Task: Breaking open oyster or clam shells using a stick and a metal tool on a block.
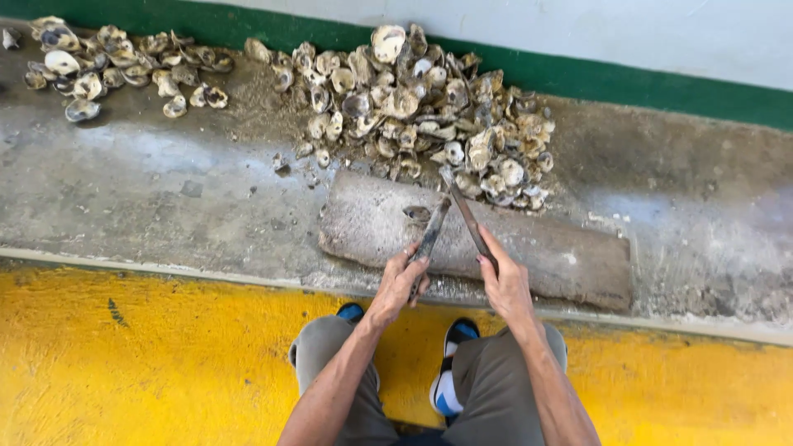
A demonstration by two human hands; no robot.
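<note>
Mid-frame, our left hand (pixel 401 285) grips a flat tool (pixel 430 234), its long axis slanting up-right toward an oyster (pixel 417 213). Our right hand (pixel 505 285) clasps a thin rod (pixel 467 216) slanting up-left over the stone block (pixel 562 256)

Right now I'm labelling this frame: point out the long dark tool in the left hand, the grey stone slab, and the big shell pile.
Long dark tool (pixel 431 234), head view, mid-blade.
Grey stone slab (pixel 545 256), head view, bare top.
Big shell pile (pixel 417 103), head view, centre.
</note>
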